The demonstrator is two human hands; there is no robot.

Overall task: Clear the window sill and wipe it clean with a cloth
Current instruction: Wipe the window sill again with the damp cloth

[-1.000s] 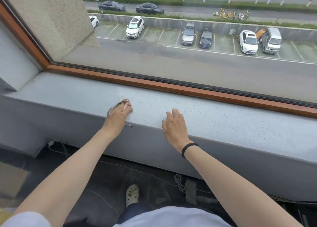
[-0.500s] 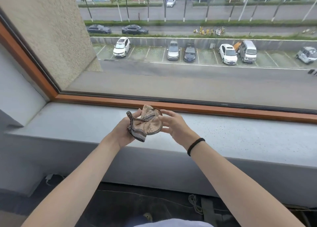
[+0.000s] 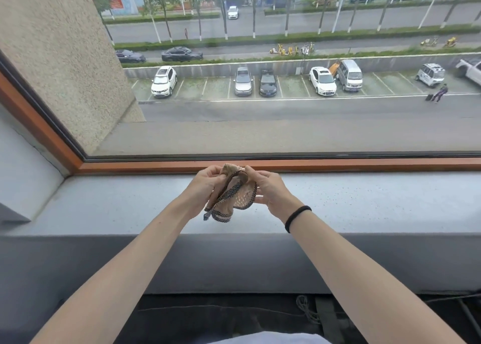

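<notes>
Cloth (image 3: 232, 196) up in the air above the sill (image 3: 109, 208), not touching it. Beige mesh, dark patterned trim, bunched, one trim loop dangling off the low end. Both hands grip it: left hand (image 3: 205, 185) pinches the top-left part, right hand (image 3: 268, 187) holds the top and right edge, fingers (image 3: 251, 173) curled over the fabric. Black band (image 3: 296, 217) on the right wrist. Sill is grey, speckled with dark spots, more on the right side. Orange-brown frame (image 3: 338, 164) runs along the back of it, glass above. Car park (image 3: 260, 83) and road outside. Cable (image 3: 307, 310) on the dark floor below the sill.
</notes>
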